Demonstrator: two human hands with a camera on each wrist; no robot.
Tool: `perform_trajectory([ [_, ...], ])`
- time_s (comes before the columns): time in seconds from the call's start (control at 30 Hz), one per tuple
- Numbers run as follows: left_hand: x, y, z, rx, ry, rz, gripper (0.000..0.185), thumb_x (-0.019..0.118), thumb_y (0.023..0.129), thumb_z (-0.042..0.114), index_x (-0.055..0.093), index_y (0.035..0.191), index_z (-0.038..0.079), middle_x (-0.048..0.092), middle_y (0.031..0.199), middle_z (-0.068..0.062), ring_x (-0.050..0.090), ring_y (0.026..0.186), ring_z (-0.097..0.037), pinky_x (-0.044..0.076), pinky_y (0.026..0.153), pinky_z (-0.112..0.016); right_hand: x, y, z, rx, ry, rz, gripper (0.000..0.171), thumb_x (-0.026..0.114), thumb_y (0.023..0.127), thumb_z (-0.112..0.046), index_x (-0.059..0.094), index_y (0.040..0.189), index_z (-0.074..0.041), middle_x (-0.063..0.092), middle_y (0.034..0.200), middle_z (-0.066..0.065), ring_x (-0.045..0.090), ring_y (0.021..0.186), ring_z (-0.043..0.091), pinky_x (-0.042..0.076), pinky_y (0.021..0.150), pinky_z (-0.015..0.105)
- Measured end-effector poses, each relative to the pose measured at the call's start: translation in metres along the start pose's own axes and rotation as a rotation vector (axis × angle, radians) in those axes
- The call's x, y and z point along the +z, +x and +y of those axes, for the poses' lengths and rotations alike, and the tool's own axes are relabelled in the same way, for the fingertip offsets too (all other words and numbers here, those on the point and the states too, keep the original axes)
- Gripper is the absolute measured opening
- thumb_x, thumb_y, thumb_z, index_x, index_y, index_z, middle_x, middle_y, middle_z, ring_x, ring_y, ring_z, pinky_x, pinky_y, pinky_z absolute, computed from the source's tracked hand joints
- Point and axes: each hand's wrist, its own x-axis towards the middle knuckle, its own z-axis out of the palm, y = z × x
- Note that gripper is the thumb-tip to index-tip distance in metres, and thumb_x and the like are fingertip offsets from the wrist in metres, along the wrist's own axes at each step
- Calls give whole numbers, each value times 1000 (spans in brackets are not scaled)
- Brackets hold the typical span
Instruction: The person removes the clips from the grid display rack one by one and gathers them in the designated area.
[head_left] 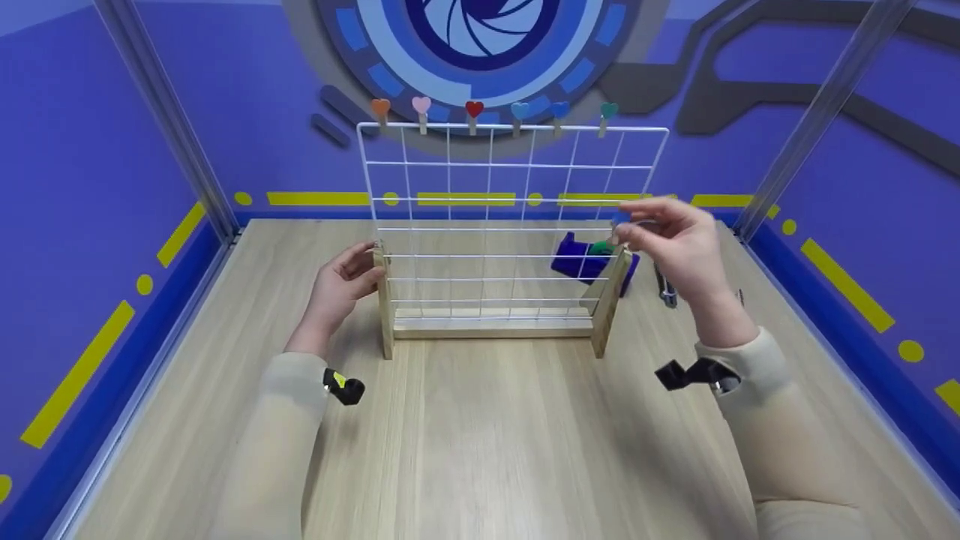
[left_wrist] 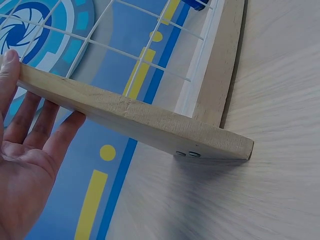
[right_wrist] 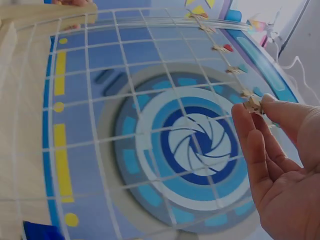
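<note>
Pinching one wooden clip (right_wrist: 254, 105) in right hand (head_left: 686, 247) | gripping one white-grid rack (head_left: 495, 330) with left hand (head_left: 341, 289) | counting six heart clips (head_left: 474, 111) between, higher

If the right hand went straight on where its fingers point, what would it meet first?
The right hand would probably meet the white wire grid near its right edge; depth is unclear.

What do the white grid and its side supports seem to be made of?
The white grid is probably metal wire, painted or plastic-coated: its bars are thin and straight. The side supports look like pale wood, matte, perhaps unvarnished; grain shows.
</note>
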Motion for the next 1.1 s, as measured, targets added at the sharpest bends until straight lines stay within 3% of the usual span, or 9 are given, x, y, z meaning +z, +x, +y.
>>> perform_trajectory([
  [0.2,0,2,-2,2,-38,5,59,69,98,6,47,152,5,69,126,1,68,106,0,60,90,-21,17,-20,25,125,5,-32,28,73,85,14,72,113,10,78,87,-1,74,72,9,62,69,21],
  [0.53,0,-1,0,4,-2,4,60,70,98,12,47,153,8,60,144,-20,67,109,-2,59,92,-21,49,-56,73,281,-24,-170,32,74,88,5,68,119,9,75,88,-6,74,77,10,62,73,23],
  [0.73,1,-1,0,5,3,5,59,70,98,12,48,152,7,60,143,-20,67,109,-2,59,92,-21,70,-78,107,401,-67,-240,32,77,89,-1,70,120,6,76,95,3,74,81,11,63,74,25],
  [0.9,1,-2,2,-2,13,12,58,69,98,12,48,153,8,60,144,-19,66,109,-2,59,92,-20,83,-94,128,488,-77,-291,34,77,89,-3,69,120,8,76,97,13,74,80,13,64,78,33],
  [1.1,1,-3,1,1,9,21,58,70,98,12,49,151,8,63,141,-15,66,110,-1,59,92,-20,95,-109,143,581,-35,-315,31,76,87,4,68,116,13,72,85,3,69,73,10,65,74,32],
])
